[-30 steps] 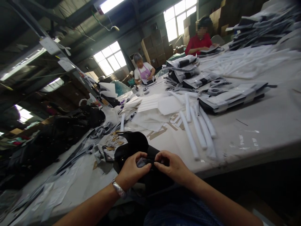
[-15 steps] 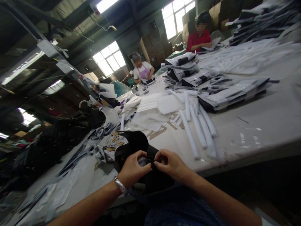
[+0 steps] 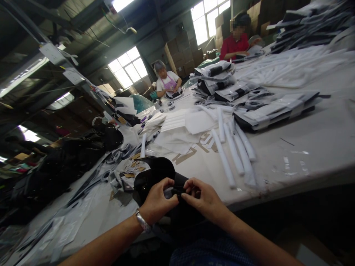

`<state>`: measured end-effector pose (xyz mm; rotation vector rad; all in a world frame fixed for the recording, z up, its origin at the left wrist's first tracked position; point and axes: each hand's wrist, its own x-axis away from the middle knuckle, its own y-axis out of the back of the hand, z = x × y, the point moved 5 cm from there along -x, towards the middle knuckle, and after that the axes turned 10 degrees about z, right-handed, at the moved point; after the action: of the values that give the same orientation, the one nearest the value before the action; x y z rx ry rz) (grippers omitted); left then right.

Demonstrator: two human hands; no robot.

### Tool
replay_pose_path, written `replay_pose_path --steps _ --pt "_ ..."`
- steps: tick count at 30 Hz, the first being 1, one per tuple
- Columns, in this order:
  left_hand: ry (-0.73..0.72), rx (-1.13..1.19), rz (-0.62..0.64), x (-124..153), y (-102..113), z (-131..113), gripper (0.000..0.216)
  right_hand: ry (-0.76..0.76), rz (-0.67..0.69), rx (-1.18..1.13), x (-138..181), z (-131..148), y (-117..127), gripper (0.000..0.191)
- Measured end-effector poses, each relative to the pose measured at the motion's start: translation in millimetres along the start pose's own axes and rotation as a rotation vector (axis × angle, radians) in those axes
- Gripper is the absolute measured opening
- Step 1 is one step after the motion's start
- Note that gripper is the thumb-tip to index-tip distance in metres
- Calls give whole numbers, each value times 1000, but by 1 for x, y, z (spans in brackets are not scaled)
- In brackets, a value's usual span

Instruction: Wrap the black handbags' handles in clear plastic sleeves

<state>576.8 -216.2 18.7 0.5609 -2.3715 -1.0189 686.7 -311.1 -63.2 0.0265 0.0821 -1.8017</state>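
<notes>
A black bag [image 3: 159, 166] of soft material, its exact kind hard to make out, rests at the table's near edge with a curved flap standing up at the back. My left hand [image 3: 159, 199], a silver bracelet at its wrist, pinches a dark edge of it between thumb and fingers. Close by on the right, my right hand [image 3: 201, 195] grips the same edge with thumb and fingertips. Both hands nearly meet there. The small part between the fingertips is dark and partly hidden. Small tan tags [image 3: 129, 175] lie left of the bag.
White foam tubes [image 3: 224, 159] and white sheets [image 3: 177, 131] lie beyond my hands. Wrapped black-and-white bundles [image 3: 277, 111] are at the right. Grey strap rolls [image 3: 118, 157] line the left, beside a dark heap [image 3: 55, 170]. Two co-workers [image 3: 168, 83] sit at the far side.
My right hand's fingers have shifted slightly along the dark edge. My left hand keeps its pinch. The co-worker in red has lowered the white sheet.
</notes>
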Motion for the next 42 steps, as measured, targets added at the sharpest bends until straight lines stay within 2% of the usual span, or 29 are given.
replay_pose_path --steps 9,16,23,29,37,42 --pt "8 79 52 -2 -1 11 25 -28 -12 12 0 -8 0 18" --pt "14 38 85 3 7 8 27 49 -54 215 7 16 1 6" --pt "14 29 96 4 6 5 21 -67 40 23 7 9 0 13" --pt "17 18 45 5 -2 8 21 -69 89 4 7 13 -7 8" --pt "2 -23 -24 6 -12 3 19 -87 5 114 12 9 -11 8" --pt "7 -109 -74 6 -17 8 23 -56 -145 263 20 -1 -19 8"
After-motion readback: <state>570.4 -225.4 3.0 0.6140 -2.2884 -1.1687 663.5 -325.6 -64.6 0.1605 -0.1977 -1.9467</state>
